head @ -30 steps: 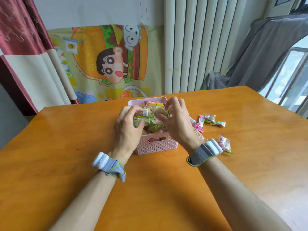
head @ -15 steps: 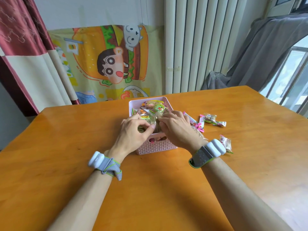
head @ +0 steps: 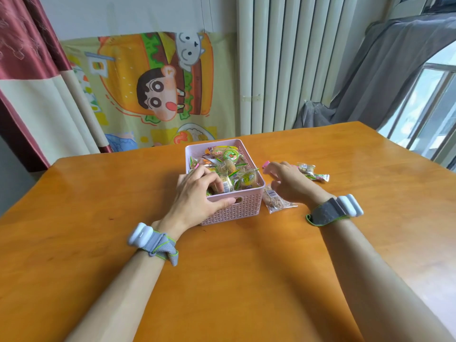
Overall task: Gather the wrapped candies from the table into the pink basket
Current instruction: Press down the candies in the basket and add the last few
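Note:
The pink basket (head: 192, 150) stands mid-table, filled with several wrapped candies (head: 230, 166). My left hand (head: 197, 196) grips the basket's near left corner, thumb on the outer wall, fingers curled over the rim among the candies. My right hand (head: 288, 183) hovers just right of the basket, fingers spread and bent downward over the table, holding nothing. A clear-wrapped brown candy (head: 276, 202) lies beside the basket, under that hand. A pink wrapper (head: 266, 165) shows past the fingertips. Two more wrapped candies (head: 312, 172) lie further right.
The orange wooden table (head: 234, 267) stretches wide on all sides. A cartoon cloth (head: 158, 90) and curtains hang behind its far edge, and a window is at the right. Both wrists carry grey bands with white units.
My right hand has left the basket and moved right, over the candies on the table, and opened. My left hand slid back to grip the basket's near left corner.

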